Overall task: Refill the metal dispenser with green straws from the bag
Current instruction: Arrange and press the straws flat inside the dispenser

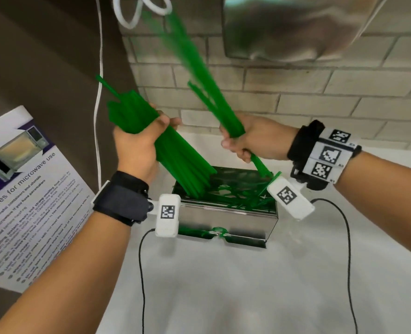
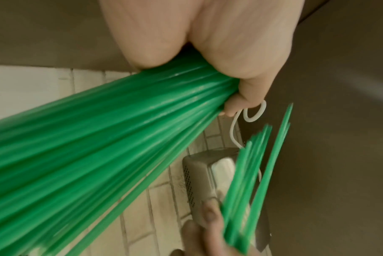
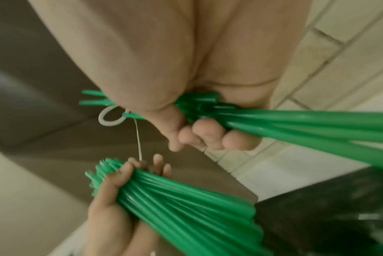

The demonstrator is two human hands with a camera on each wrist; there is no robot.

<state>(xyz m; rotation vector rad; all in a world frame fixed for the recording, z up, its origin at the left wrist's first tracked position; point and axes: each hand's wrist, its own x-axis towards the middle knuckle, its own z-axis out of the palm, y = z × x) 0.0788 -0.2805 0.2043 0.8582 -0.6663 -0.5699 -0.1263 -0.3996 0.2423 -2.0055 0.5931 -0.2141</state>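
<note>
A shiny metal dispenser (image 1: 226,221) stands open on the white counter, with loose green straws lying crossed inside it. My left hand (image 1: 139,143) grips a thick bundle of green straws (image 1: 175,160) whose lower ends dip into the dispenser's left side. My right hand (image 1: 250,141) grips a thinner bundle of green straws (image 1: 214,102), tilted up to the left and blurred at the top, its lower ends over the dispenser's right side. In the wrist views, the left hand (image 2: 207,52) squeezes its thick bundle (image 2: 98,138), and the right hand (image 3: 186,86) holds its thinner bundle (image 3: 295,124). No bag is in view.
A laminated microwave notice (image 1: 23,189) leans at the left. A white cord (image 1: 100,92) hangs down the brown wall. A metal appliance (image 1: 291,27) is mounted on the tiled wall above. White counter (image 1: 235,297) lies in front of the dispenser.
</note>
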